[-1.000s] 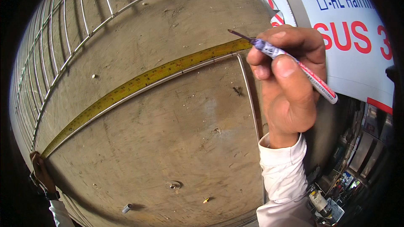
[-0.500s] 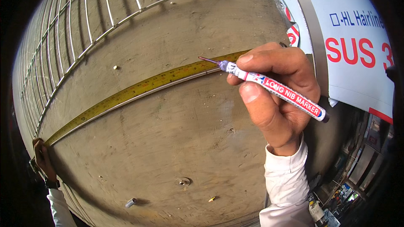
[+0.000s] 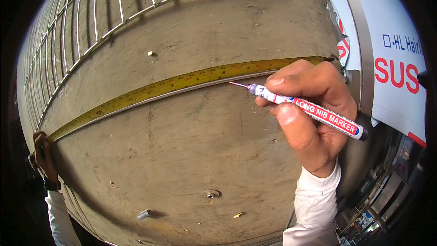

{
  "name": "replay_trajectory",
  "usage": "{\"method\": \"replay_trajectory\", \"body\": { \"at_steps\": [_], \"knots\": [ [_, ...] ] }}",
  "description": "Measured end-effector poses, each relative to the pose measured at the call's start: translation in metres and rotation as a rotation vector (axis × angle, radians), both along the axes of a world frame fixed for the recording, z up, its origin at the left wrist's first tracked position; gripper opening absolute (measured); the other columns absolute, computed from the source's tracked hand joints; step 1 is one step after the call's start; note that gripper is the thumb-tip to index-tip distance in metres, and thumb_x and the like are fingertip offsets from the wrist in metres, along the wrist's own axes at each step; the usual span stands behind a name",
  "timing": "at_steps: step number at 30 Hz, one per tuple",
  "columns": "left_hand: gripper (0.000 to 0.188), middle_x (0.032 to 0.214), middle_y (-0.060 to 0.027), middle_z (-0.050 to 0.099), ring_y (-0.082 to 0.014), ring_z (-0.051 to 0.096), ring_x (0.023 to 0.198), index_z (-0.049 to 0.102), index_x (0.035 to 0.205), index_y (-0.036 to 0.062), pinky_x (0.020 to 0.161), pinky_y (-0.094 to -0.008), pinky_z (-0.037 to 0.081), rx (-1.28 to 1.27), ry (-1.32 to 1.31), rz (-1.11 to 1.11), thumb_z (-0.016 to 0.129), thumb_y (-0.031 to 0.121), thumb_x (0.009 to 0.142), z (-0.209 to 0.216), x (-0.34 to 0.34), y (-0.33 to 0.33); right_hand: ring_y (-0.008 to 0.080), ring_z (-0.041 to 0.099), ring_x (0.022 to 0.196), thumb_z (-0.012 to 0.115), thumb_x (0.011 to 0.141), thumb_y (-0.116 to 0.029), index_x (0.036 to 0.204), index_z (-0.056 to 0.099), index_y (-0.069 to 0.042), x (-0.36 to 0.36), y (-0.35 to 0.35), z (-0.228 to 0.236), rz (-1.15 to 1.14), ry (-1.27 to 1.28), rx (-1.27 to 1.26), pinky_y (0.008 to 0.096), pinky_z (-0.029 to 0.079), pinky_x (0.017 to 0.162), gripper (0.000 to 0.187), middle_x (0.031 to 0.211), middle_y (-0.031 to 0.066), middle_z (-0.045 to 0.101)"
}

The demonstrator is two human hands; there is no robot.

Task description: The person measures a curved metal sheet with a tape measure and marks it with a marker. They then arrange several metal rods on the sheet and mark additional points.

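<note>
the right hand [image 3: 314, 139] pinches a white-and-red marker [image 3: 330, 120] between thumb and fingers, its thin tip at the metal rod [image 3: 173, 93]; contact is hard to tell. the yellow tape measure [image 3: 195, 75] lies along the rod's far side; steady work likely calls for keeping it snug and sighting squarely over the tip. at the tape's left end, the left hand's [image 3: 44, 157] grip cannot be judged; beyond spreads a wire rack [image 3: 96, 41].

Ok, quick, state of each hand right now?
Left hand: closed on the left end of the yellow measuring tape.
Right hand: closed, holding the white-and-red marker between thumb and fingers.
</note>
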State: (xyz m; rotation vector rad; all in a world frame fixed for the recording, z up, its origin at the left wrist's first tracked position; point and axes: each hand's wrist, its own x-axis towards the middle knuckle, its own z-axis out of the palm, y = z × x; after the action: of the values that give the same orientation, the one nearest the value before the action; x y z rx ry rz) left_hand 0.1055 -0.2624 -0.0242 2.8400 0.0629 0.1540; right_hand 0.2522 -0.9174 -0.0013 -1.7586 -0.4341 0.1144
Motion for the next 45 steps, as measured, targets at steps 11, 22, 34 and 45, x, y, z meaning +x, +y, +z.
{"method": "replay_trajectory", "body": {
  "at_steps": [11,22,34,45],
  "knots": [
    [0.015,0.123,-0.0098,0.057,-0.0194,0.052,0.114,0.058,0.113,-0.0009,0.105,-0.0314,0.036,-0.003,0.004,-0.009,0.053,0.008,0.102,0.0,-0.001,0.002,0.0188,0.067,0.08,0.062,0.087,-0.004,0.102,0.06,0.004,0.001,0.005,-0.004,0.03,-0.083,-0.066,0.0306,0.056,0.072,0.017,0.095,0.0167,0.066],
    [0.015,0.124,-0.0098,0.057,-0.0196,0.052,0.115,0.058,0.113,-0.0008,0.106,-0.0317,0.035,0.01,-0.001,0.008,0.052,0.008,0.102,0.001,0.002,-0.004,0.0183,0.067,0.079,0.063,0.087,-0.006,0.102,0.06,0.003,0.003,0.002,-0.007,0.056,-0.102,-0.083,0.031,0.057,0.073,0.018,0.094,0.0161,0.066],
    [0.018,0.127,-0.0097,0.059,-0.0195,0.055,0.117,0.059,0.117,-0.0013,0.105,-0.0315,0.038,0.054,-0.038,0.005,0.053,0.007,0.102,-0.003,-0.004,0.004,0.015,0.063,0.078,0.068,0.084,-0.011,0.108,0.058,0.001,-0.005,0.024,0.014,0.059,-0.053,-0.02,0.0274,0.054,0.075,0.028,0.097,0.0157,0.063],
    [0.018,0.125,-0.009,0.059,-0.0177,0.054,0.115,0.059,0.117,-0.002,0.104,-0.0299,0.038,0.03,-0.008,0.026,0.053,0.006,0.102,-0.002,-0.004,0.002,0.0156,0.062,0.077,0.064,0.087,-0.004,0.104,0.057,0.002,-0.011,0.041,-0.003,0.062,-0.063,-0.065,0.0282,0.052,0.072,0.019,0.093,0.0161,0.063]
  ]
}}
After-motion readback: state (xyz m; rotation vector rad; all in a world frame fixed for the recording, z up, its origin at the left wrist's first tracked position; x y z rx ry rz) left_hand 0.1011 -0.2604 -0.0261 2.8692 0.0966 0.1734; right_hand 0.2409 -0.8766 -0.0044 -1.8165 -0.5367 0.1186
